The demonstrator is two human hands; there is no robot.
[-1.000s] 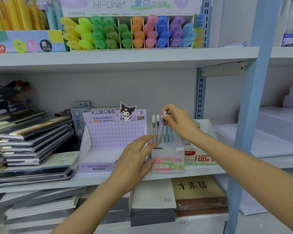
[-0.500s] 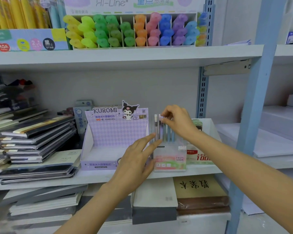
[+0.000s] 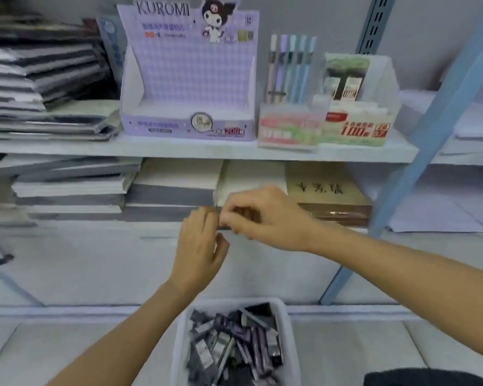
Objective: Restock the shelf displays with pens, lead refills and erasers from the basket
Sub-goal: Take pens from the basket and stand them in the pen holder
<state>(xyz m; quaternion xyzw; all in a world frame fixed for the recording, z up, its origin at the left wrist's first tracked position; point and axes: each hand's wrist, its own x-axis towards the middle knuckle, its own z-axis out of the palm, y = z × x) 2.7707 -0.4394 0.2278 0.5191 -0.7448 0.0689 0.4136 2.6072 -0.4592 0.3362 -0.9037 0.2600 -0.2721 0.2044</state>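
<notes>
Below shelf [image 3: 179, 149], your hands now meet over basket [image 3: 234, 301]; half second ago left hand [image 3: 200, 246] steadied pen box [image 3: 287, 129], right hand [image 3: 265, 215] touched pens [image 3: 290, 65]. Five pens stand in box. Motion blur: both hands curled, touching; can't tell whether you hold anything. Basket cut off below, dark packs [image 3: 234, 344] inside. Purple display box [image 3: 187, 79] left of pens; notebooks [image 3: 39, 65] far left.
</notes>
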